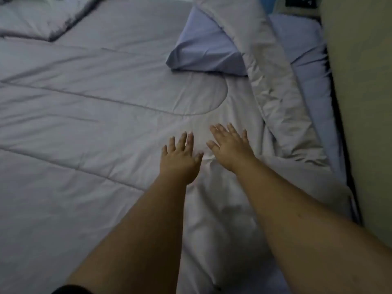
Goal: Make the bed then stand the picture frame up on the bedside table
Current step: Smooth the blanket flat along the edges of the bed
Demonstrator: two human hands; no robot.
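A pale grey quilted duvet [95, 102] lies spread across the bed, with wrinkles near its right side. My left hand [180, 158] and my right hand [230, 146] rest flat on it side by side, fingers apart, holding nothing. A blue pillow [201, 49] lies at the upper middle, partly under a folded-back strip of the duvet [275, 92]. The blue fitted sheet [311, 81] shows along the right edge of the bed. No picture frame or bedside table can be made out.
A cream wall or headboard panel [360, 102] runs along the right side of the bed. A second grey pillow or folded cover [31, 18] lies at the top left. A dark object [301, 2] sits at the top right corner.
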